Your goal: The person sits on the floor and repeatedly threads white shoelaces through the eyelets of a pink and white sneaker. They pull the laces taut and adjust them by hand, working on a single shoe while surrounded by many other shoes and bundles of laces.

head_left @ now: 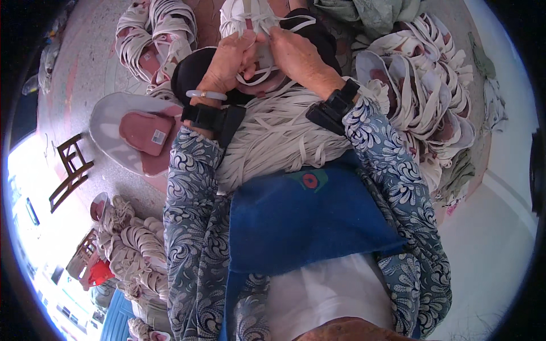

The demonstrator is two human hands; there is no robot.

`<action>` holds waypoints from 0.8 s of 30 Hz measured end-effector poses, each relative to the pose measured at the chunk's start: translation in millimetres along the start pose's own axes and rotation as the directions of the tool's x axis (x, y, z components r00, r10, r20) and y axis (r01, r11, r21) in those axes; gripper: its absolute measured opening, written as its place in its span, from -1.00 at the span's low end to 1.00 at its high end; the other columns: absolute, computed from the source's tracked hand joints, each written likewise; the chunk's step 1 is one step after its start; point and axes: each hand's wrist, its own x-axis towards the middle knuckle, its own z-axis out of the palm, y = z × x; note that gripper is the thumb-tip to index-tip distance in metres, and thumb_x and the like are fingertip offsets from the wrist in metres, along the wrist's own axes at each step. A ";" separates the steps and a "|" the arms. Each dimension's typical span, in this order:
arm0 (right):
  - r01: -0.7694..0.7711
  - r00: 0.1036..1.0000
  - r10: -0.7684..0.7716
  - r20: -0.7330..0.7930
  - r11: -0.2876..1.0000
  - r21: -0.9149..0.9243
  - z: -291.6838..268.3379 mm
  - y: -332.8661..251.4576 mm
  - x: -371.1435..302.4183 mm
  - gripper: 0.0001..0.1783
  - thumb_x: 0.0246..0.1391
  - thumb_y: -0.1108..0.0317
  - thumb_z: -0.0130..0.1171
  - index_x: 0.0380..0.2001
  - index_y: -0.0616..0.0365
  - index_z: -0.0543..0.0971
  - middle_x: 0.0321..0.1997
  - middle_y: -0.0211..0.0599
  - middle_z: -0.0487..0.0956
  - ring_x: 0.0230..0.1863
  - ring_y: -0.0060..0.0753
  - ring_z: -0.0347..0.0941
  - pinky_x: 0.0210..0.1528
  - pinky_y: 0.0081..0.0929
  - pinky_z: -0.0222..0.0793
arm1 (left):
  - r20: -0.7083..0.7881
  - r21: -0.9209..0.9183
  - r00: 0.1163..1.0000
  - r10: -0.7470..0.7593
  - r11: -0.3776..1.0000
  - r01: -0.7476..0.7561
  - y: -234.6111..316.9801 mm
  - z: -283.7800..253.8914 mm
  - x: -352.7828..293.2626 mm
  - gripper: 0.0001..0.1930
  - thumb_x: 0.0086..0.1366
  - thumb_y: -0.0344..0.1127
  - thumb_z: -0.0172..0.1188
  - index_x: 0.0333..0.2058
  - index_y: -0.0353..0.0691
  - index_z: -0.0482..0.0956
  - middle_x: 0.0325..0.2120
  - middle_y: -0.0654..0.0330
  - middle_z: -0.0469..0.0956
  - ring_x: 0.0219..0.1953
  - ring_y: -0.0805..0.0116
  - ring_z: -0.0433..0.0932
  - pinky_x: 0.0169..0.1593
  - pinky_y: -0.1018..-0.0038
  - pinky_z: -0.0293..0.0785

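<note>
A white shoe upper [243,10] with a pinkish inside is at the top middle, over my lap. My left hand [228,61] is closed at its lacing, fingers bent in a pinch on the white shoelace [264,76]. Beside it, my right hand [300,58] also pinches at the lacing, its fingertips close to those of the left. A loop of lace hangs below the fingers, and another loose end sticks out to the right. The exact grip of the fingertips is partly hidden. A thick bundle of off-white laces [273,133] lies across my lap below both wrists.
Stacked shoe uppers [421,85] lie to the right, with more uppers [156,37] at the upper left. Close by my left forearm is a single upper with a pink insole [145,133]. A wooden stool [71,165] and another pile [133,244] stand farther left.
</note>
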 end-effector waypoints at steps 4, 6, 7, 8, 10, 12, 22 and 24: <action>-0.026 1.000 0.026 0.003 0.998 -0.064 5.4 -6.8 -1.6 -0.80 0.03 0.41 0.05 -0.28 0.28 0.39 -0.35 0.08 0.58 -0.31 0.16 0.57 -0.34 -0.05 0.53 | -0.013 -0.019 1.000 -0.007 1.000 0.007 -2.5 -2.3 -2.5 -0.66 0.40 -0.13 -0.07 -0.15 -0.34 0.44 -0.79 0.40 0.09 -0.83 0.56 0.07 -0.75 0.59 0.04; -0.017 1.000 0.019 0.019 0.997 -0.076 3.9 -7.5 -2.7 -0.79 0.04 0.39 0.06 -0.28 0.28 0.39 -0.35 0.06 0.58 -0.34 0.18 0.56 -0.34 -0.04 0.51 | -0.029 0.004 1.000 0.009 1.000 -0.009 -6.6 -2.2 -7.6 -0.67 0.40 -0.12 -0.08 -0.16 -0.32 0.45 -0.78 0.40 0.11 -0.82 0.57 0.09 -0.75 0.59 0.04; -0.013 1.000 0.015 0.027 0.997 -0.082 3.7 -7.4 -3.6 -0.79 0.04 0.38 0.07 -0.29 0.27 0.39 -0.35 0.05 0.58 -0.36 0.19 0.56 -0.33 -0.04 0.51 | -0.047 0.041 0.999 0.021 0.999 -0.019 -9.4 -1.3 -12.6 -0.67 0.41 -0.12 -0.09 -0.17 -0.30 0.45 -0.78 0.40 0.13 -0.81 0.58 0.11 -0.74 0.60 0.04; 0.035 0.999 -0.037 -0.030 0.997 -0.065 5.0 -3.5 -5.8 -0.79 0.05 0.37 0.07 -0.30 0.27 0.40 -0.37 0.03 0.58 -0.38 0.18 0.55 -0.33 -0.04 0.49 | -0.064 0.079 0.997 0.033 0.996 -0.028 -11.5 0.3 -18.4 -0.68 0.42 -0.12 -0.10 -0.18 -0.29 0.46 -0.77 0.40 0.15 -0.80 0.59 0.13 -0.74 0.60 0.04; 0.142 0.978 -0.145 -0.148 0.989 -0.032 -1.0 -0.6 -6.7 -0.80 0.06 0.34 0.07 -0.32 0.27 0.40 -0.42 -0.01 0.59 -0.43 0.17 0.54 -0.31 -0.04 0.47 | -0.007 0.193 0.994 0.106 0.976 -0.103 -8.6 7.5 -31.5 -0.69 0.42 -0.13 -0.10 -0.19 -0.27 0.46 -0.75 0.40 0.19 -0.78 0.61 0.15 -0.73 0.60 0.02; 0.062 0.998 -0.062 -0.007 0.971 0.230 -22.2 1.0 -10.7 -0.69 0.12 0.18 0.08 -0.27 0.26 0.44 -0.33 0.00 0.59 -0.40 0.06 0.51 -0.32 -0.14 0.43 | 0.110 0.296 0.973 0.202 0.928 -0.226 0.0 17.1 -49.3 -0.74 0.40 -0.19 -0.07 -0.18 -0.27 0.47 -0.71 0.37 0.26 -0.74 0.57 0.22 -0.70 0.57 0.09; -0.528 0.848 -0.169 0.503 -0.354 0.771 -26.0 -7.7 -5.1 -0.59 0.31 0.13 -0.06 -0.04 0.29 0.41 -0.64 -0.68 0.31 -0.73 -0.79 0.02 -0.70 -0.75 -0.05 | 0.748 0.360 0.664 -0.002 0.842 -0.402 21.7 118.0 -112.3 -0.82 0.26 -0.39 -0.04 -0.22 -0.29 0.48 -0.36 0.05 0.52 -0.31 0.07 0.55 -0.22 0.27 0.46; -0.484 0.873 -0.124 0.471 -0.101 0.869 -58.9 -2.6 -31.2 -0.68 0.31 0.19 -0.07 -0.13 0.26 0.44 -0.69 -0.68 0.21 -0.74 -0.81 0.06 -0.71 -0.73 -0.05 | 0.652 0.500 0.637 -0.411 0.865 0.047 50.2 96.4 -110.7 -0.74 0.38 -0.26 -0.11 -0.19 -0.32 0.46 -0.31 0.08 0.55 -0.27 0.16 0.58 -0.20 0.28 0.46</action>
